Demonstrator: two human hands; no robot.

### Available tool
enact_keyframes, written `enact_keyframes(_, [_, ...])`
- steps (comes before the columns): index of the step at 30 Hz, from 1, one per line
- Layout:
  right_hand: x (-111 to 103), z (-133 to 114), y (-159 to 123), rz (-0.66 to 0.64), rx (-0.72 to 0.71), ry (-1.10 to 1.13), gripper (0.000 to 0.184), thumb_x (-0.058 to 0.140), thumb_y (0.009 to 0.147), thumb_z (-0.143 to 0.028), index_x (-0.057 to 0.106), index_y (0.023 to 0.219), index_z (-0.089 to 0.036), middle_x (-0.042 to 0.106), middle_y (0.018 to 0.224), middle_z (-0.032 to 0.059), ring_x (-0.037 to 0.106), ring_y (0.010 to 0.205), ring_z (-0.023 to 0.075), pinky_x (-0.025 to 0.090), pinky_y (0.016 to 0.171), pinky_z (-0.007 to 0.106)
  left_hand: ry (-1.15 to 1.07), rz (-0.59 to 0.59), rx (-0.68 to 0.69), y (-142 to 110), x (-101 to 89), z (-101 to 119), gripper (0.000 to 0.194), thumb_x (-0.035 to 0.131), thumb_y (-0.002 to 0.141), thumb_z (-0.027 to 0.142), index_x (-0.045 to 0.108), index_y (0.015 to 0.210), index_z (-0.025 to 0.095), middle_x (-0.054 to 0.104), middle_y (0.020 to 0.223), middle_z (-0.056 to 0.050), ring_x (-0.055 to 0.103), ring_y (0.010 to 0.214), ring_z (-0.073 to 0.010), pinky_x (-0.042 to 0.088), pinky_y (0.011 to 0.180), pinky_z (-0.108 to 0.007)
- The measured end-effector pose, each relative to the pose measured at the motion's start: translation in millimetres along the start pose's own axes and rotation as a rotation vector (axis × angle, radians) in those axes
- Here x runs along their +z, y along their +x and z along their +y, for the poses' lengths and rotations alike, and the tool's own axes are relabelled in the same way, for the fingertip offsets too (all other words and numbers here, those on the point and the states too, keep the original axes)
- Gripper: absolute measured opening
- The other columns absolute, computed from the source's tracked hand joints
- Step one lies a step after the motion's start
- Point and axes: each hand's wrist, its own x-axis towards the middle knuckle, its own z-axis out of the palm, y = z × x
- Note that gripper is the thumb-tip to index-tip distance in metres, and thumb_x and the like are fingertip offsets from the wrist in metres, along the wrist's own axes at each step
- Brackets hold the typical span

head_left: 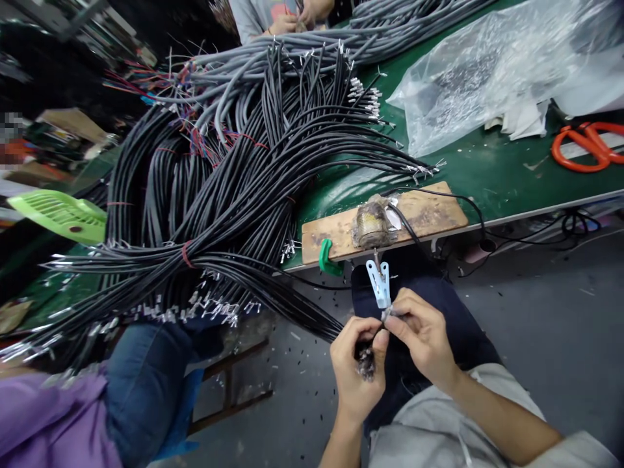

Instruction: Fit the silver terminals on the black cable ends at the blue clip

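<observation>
Many black cables [312,314] in curled left hand [350,380]; right hand [425,335] pinching pale tip [385,314].

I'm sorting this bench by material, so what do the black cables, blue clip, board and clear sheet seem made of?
Black cables: probably rubber or plastic jackets, satin, judging by soft highlights and smooth bends.
Blue clip: likely plastic, smooth, evenly coloured.
Board: seemingly wood, worn; tan with dark stains.
Clear sheet: likely plastic film, glossy; it's see-through and crinkled.
</observation>
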Motion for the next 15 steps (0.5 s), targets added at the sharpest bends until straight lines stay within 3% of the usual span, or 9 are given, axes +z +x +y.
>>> enact_keyframes(3, [8,12,-4,-0.093,0.329,0.460,0.020,0.068,0.081,-0.035,0.060,0.073,-0.019,0.049,0.067,-0.0012,0.049,0.057,0.0123,0.043,0.047,0.023,-0.055,-0.005,-0.001,2,0.5,-1,0.012,0.059,0.088,0.024,0.063,0.079,0.017,0.054,0.060,0.002,0.054,0.050,-0.0105,0.041,0.051,-0.021])
enact_keyframes(5, [6,15,-4,-0.194,0.449,0.585,0.024,0.067,0.082,-0.041,0.058,0.078,-0.019,0.049,0.064,-0.0022,0.048,0.051,0.0118,0.043,0.042,0.023,-0.074,-0.038,0.015,5,-2.1,0,0.019,0.058,0.089,0.027,0.063,0.074,0.017,0.052,0.054,0.003,0.051,0.046,-0.0100,0.039,0.049,-0.021])
enact_keyframes(7, [-1,15,-2,-0.235,0.385,0.502,0.023,0.067,0.083,-0.041,0.059,0.083,-0.019,0.051,0.068,-0.0011,0.050,0.055,0.0117,0.046,0.048,0.024,-0.106,-0.097,0.013,7,-6.3,2,0.025,0.058,0.089,0.029,0.063,0.069,0.016,0.052,0.054,0.002,0.049,0.043,-0.0089,0.037,0.046,-0.021])
enact_keyframes(12, [-21,11,8,-0.321,-0.093,0.000,0.015,0.065,0.086,-0.033,0.067,0.091,-0.019,0.058,0.088,0.0071,0.053,0.075,0.0169,0.048,0.068,0.031,-0.145,-0.263,-0.054,13,-16.0,8,0.037,0.052,0.093,0.031,0.061,0.061,0.016,0.054,0.054,0.000,0.045,0.043,-0.0083,0.033,0.045,-0.021])
enact_keyframes(15, [-19,15,9,-0.298,-0.112,0.006,0.020,0.064,0.086,-0.037,0.065,0.079,-0.019,0.057,0.078,0.0055,0.053,0.072,0.0177,0.046,0.065,0.031,-0.137,-0.294,-0.035,14,-16.1,6,0.038,0.052,0.093,0.034,0.060,0.060,0.016,0.054,0.055,-0.001,0.049,0.049,-0.0102,0.034,0.049,-0.022])
